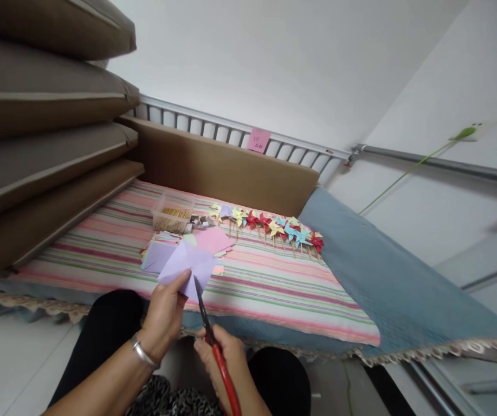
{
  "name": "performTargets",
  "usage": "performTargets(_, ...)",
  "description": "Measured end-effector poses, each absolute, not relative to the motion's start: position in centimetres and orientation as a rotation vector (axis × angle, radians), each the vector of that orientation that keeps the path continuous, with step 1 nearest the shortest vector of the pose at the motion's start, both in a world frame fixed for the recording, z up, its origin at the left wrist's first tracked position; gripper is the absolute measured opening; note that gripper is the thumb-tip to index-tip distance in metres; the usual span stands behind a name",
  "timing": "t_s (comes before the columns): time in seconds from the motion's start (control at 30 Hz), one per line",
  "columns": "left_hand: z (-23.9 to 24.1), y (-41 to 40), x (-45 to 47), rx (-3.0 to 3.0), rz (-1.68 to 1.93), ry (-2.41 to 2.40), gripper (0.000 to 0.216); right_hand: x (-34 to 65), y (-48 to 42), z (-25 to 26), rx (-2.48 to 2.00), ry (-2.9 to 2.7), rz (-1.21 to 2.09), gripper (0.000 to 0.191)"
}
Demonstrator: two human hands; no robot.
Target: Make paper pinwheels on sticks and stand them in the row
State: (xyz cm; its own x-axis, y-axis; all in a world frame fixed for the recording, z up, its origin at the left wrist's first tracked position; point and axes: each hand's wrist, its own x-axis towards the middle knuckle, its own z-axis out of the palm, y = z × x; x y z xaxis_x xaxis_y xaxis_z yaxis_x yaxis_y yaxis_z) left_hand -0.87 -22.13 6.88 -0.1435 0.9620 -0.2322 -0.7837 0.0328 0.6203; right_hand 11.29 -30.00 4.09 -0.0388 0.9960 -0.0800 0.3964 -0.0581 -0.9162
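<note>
My left hand (168, 315) pinches a square of purple paper (189, 261), thumb on top near its middle. In my right hand (226, 358) is a pair of scissors (223, 374) with red handles and dark blades. The blades reach up to the paper's lower edge, their tips near its centre. Whether they have cut into it here I cannot tell. Behind the held sheet lie a stack of coloured paper squares (157, 257) and some pink paper (214, 240), partly covered by it.
A clear plastic box (172, 212) of thin sticks stands behind the papers, small dark items beside it. Several paper pinwheels (276, 228) lie in a row on the striped cloth (269, 289). Stacked brown cushions (49, 115) rise at left; a brown board (217, 164) stands at the back.
</note>
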Motion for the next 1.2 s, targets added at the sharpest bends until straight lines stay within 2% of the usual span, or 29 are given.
performTargets(0.37, 7.3, -22.2, -0.8, 0.331, 1.555, 0.759, 0.011, 11.2, -30.2, 4.4, -1.503, -1.497, 1.069, 0.018)
performTargets(0.8, 7.4, -22.2, -1.0, 0.346, 1.561, 0.784, 0.027, 11.2, -30.3, 3.9, -1.566, -1.616, 0.896, 0.009)
performTargets(0.93, 8.2, -21.4, -2.8, 0.382, 1.594, 0.816, 0.023, 12.4, -31.3, 1.7, -1.532, -1.649, 0.947, 0.025)
performTargets(1.03, 9.0, -21.2, -4.6, 0.513, 1.480, 0.851, 0.026, 13.9, -31.7, 0.9, -1.463, -1.523, 1.011, 0.035)
performTargets(1.2, 9.6, -22.2, -5.3, 0.767, 1.174, 0.895, 0.029, 14.9, -30.1, 5.1, -1.306, -1.144, 1.095, 0.047)
